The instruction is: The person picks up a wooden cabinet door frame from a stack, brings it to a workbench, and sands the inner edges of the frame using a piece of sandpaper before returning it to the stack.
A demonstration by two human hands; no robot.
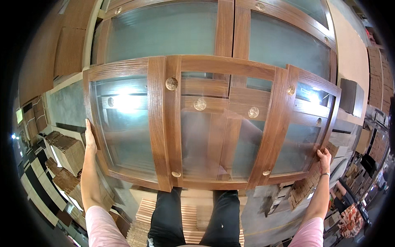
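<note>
Wood-framed glass cabinet doors, side by side and overlapping at their edges, span the space between my hands. Round hinge holes show along their brown frames. My left hand presses along the outer left edge, its fingers stretched up the frame. At the lower right corner, my right hand grips the outer edge with its fingers bent round it; part of the fingers is hidden. More glass doors of the same kind lie flat beyond and beneath, partly visible through the held panes.
Brown boards lie at the far left. A dark block sits on a pale board at the right. Stacked wood pieces stand at the left, with slatted timber around my legs. At the lower right is a patterned cloth-like item.
</note>
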